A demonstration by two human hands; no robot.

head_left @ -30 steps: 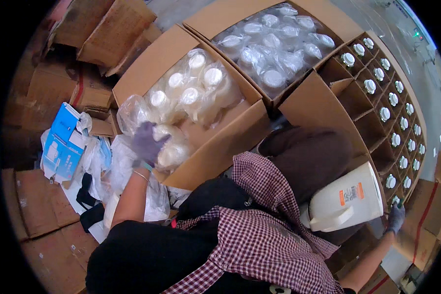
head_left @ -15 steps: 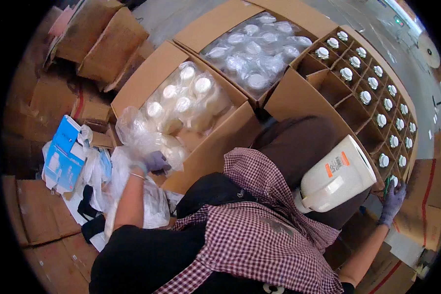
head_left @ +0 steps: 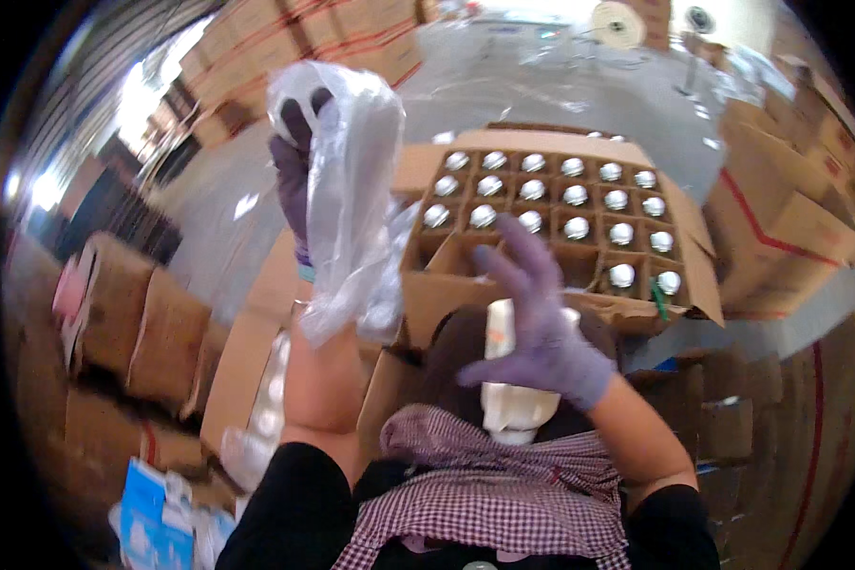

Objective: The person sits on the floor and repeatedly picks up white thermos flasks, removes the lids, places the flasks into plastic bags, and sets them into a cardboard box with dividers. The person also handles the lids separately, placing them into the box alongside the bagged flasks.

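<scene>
My left hand, in a grey-purple glove, is raised at the left with its fingers closed on a clear plastic bag. The bag hangs down past my wrist; whether anything is inside I cannot tell. My right hand, gloved alike, is held over my lap with thumb and fingers spread and nothing in it. Below and behind it, partly covered, a cream-white blender jug rests on my lap. Beyond stands a divided carton, many of its cells holding white-topped items.
To my left, an open carton holds bagged white-topped pieces. A blue printed box lies at the lower left. Worn cartons stand at the left, and a large carton at the right.
The view has tilted up. My left hand has risen from the left carton and now holds up the plastic bag. My right hand has left the divided carton's near corner and come over my lap.
</scene>
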